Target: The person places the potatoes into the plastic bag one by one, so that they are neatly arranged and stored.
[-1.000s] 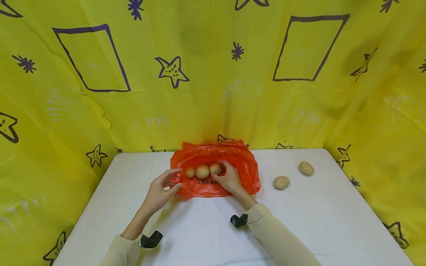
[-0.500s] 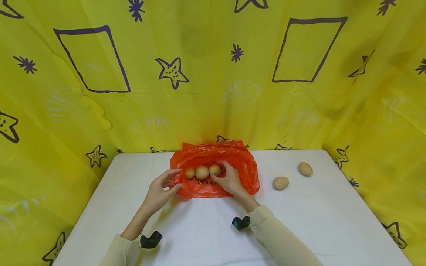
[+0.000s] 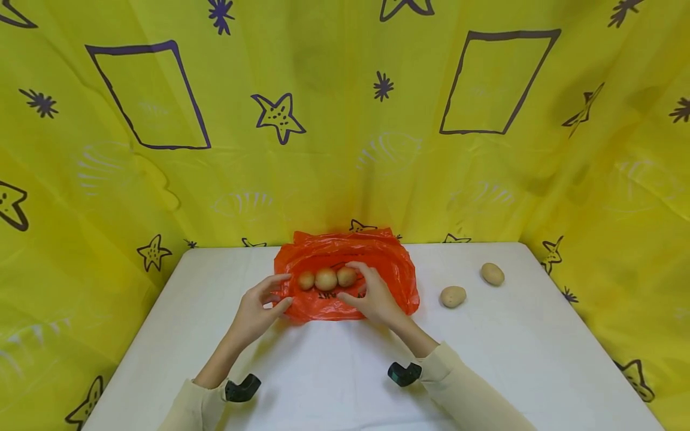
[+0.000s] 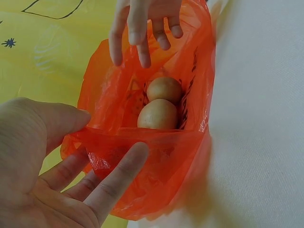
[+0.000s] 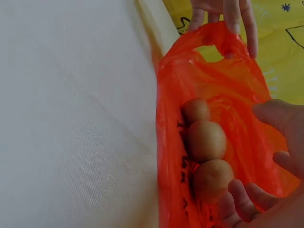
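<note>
An orange-red plastic bag [image 3: 399, 272] lies with its mouth spread on the white table. Inside it, three round golden-brown vegetables, which look like onions [image 3: 326, 279], sit touching in a row. My left hand [image 3: 257, 306] holds the bag's left rim, with the thumb [image 4: 71, 118] and fingers on either side of the thin plastic. At the other end, my right hand [image 3: 377, 299] is spread around the rightmost onion [image 5: 212, 178]; its thumb and fingers stand apart with nothing gripped. Only two of the onions [image 4: 158, 114] show above the rim in the left wrist view.
Two pale oval potatoes [image 3: 453, 296] lie on the white tablecloth [image 3: 334, 371] to the right of the bag. A yellow curtain [image 3: 323, 179] with star drawings rises behind the table and on both sides.
My right hand has let go of the rightmost onion; its fingers have spread and the hand has drawn slightly back toward me. The left hand and the bag stay in place.
</note>
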Demonstrator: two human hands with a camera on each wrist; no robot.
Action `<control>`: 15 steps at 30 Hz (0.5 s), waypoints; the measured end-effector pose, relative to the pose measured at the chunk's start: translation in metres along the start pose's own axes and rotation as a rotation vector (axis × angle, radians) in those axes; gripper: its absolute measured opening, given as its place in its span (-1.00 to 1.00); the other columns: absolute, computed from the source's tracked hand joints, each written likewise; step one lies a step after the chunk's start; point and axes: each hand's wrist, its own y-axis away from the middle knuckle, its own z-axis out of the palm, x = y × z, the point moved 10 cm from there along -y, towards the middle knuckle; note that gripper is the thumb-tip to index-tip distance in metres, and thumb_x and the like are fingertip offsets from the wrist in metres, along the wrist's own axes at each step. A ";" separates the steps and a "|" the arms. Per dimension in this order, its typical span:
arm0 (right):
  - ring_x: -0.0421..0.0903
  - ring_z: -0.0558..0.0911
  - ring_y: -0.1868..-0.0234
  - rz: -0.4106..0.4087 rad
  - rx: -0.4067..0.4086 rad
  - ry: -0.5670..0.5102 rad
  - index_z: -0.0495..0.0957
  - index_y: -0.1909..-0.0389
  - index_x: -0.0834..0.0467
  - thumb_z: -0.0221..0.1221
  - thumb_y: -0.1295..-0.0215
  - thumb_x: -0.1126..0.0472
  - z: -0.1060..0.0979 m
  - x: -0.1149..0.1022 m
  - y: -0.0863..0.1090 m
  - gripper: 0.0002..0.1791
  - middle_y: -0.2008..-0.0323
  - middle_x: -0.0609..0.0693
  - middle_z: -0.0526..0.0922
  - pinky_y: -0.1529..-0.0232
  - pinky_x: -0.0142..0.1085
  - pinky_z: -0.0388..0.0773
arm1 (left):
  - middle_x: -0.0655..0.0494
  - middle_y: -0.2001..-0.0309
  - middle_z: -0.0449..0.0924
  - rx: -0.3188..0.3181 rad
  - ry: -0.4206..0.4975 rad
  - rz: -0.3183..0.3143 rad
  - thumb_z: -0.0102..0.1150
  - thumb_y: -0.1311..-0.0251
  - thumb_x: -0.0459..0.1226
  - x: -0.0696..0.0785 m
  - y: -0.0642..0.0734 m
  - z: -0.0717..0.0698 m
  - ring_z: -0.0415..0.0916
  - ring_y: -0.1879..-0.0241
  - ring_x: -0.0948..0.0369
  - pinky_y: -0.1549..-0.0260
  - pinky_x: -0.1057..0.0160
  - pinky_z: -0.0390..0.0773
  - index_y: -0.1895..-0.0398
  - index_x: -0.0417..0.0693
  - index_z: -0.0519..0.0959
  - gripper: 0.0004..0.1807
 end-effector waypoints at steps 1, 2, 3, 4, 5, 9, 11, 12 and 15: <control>0.10 0.56 0.23 -0.011 -0.012 -0.004 0.34 -0.42 0.12 0.45 -0.25 0.12 0.000 -0.002 0.002 -0.23 -0.19 0.21 0.45 0.30 -0.27 0.55 | -0.20 -0.03 0.68 0.000 -0.001 -0.005 0.40 -0.23 -0.43 0.000 0.000 0.000 0.71 0.18 -0.02 0.28 0.36 0.68 -0.27 -0.16 0.55 -0.48; 0.07 0.57 0.24 -0.022 -0.022 -0.005 0.33 -0.43 0.11 0.45 -0.25 0.11 -0.001 -0.004 0.004 -0.22 -0.20 0.20 0.46 0.30 -0.28 0.57 | -0.19 -0.03 0.68 0.000 -0.002 -0.010 0.40 -0.23 -0.43 0.000 0.000 0.000 0.71 0.18 -0.03 0.29 0.36 0.68 -0.28 -0.16 0.55 -0.48; 0.06 0.59 0.24 -0.037 -0.028 -0.006 0.33 -0.43 0.12 0.45 -0.25 0.11 -0.002 -0.007 0.005 -0.22 -0.21 0.20 0.46 0.29 -0.28 0.59 | -0.19 -0.03 0.68 0.001 -0.004 -0.014 0.40 -0.23 -0.43 0.000 0.000 0.000 0.71 0.17 -0.03 0.29 0.36 0.68 -0.28 -0.16 0.55 -0.47; 0.05 0.60 0.23 -0.050 -0.037 -0.009 0.32 -0.43 0.11 0.45 -0.25 0.11 -0.003 -0.010 0.007 -0.22 -0.23 0.19 0.46 0.27 -0.29 0.60 | -0.18 -0.02 0.68 0.000 -0.005 -0.018 0.40 -0.23 -0.43 -0.001 0.000 0.000 0.71 0.17 -0.03 0.30 0.36 0.68 -0.28 -0.16 0.55 -0.47; 0.04 0.61 0.23 -0.063 -0.044 -0.014 0.32 -0.43 0.11 0.45 -0.25 0.12 -0.003 -0.012 0.009 -0.22 -0.24 0.19 0.46 0.26 -0.29 0.61 | -0.18 -0.03 0.68 -0.001 -0.007 -0.021 0.40 -0.23 -0.43 -0.001 0.000 0.000 0.71 0.17 -0.03 0.30 0.36 0.68 -0.28 -0.16 0.55 -0.47; 0.09 0.63 0.19 -0.097 -0.075 -0.044 0.31 -0.43 0.03 0.45 -0.26 0.12 -0.008 -0.022 0.017 -0.23 -0.26 0.20 0.44 0.25 -0.25 0.64 | -0.19 -0.03 0.68 -0.005 -0.001 -0.033 0.39 -0.24 -0.42 -0.003 -0.001 0.001 0.70 0.17 -0.04 0.32 0.36 0.68 -0.28 -0.15 0.55 -0.48; 0.16 0.64 0.16 -0.116 -0.079 -0.057 0.32 -0.42 -0.01 0.45 -0.25 0.12 -0.011 -0.026 0.021 -0.23 -0.26 0.20 0.45 0.23 -0.16 0.66 | -0.20 -0.03 0.68 -0.005 0.006 -0.031 0.39 -0.24 -0.42 -0.004 -0.001 0.001 0.70 0.17 -0.03 0.33 0.36 0.68 -0.28 -0.15 0.55 -0.48; 0.18 0.64 0.14 -0.126 -0.075 -0.056 0.32 -0.42 -0.04 0.45 -0.25 0.12 -0.013 -0.028 0.023 -0.24 -0.25 0.17 0.46 0.22 -0.11 0.67 | -0.20 -0.03 0.68 -0.004 0.010 -0.029 0.39 -0.25 -0.42 -0.004 -0.001 0.001 0.70 0.17 -0.03 0.34 0.36 0.68 -0.28 -0.14 0.55 -0.49; 0.19 0.64 0.12 -0.164 -0.050 -0.045 0.34 -0.41 -0.04 0.47 -0.23 0.14 -0.020 -0.033 0.028 -0.24 -0.22 0.08 0.49 0.18 0.04 0.67 | -0.21 -0.04 0.67 -0.002 0.017 -0.022 0.39 -0.25 -0.41 -0.003 -0.001 0.000 0.70 0.17 -0.03 0.34 0.35 0.68 -0.28 -0.14 0.55 -0.49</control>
